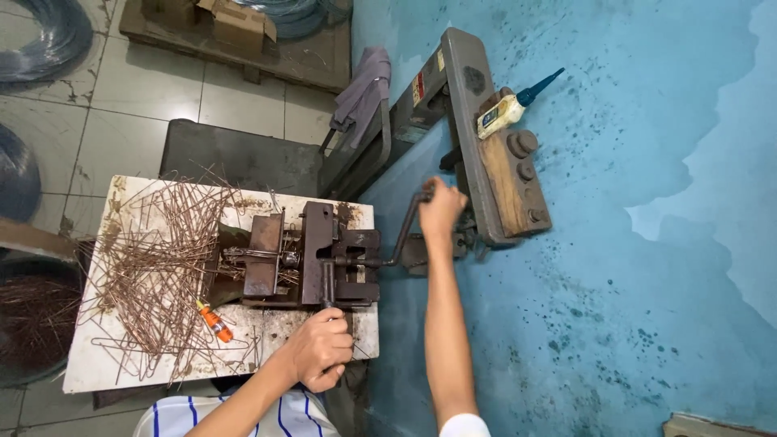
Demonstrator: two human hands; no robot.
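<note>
A small metal workshop is being shown by a rusty bending jig (312, 255), heaped copper-coloured wires (158, 255) and wire coils (44, 36).

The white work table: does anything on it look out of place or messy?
Yes. Thin copper wire pieces lie in a tangled heap on the white table, some overhanging its left edge. An orange marker lies among them.

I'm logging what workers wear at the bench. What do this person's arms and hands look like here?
Both hands, left hand and right hand, are bare, with no gloves, rings or watch visible. Forearms are uncovered. A white short sleeve shows on the right arm; the shirt is white with blue stripes.
</note>
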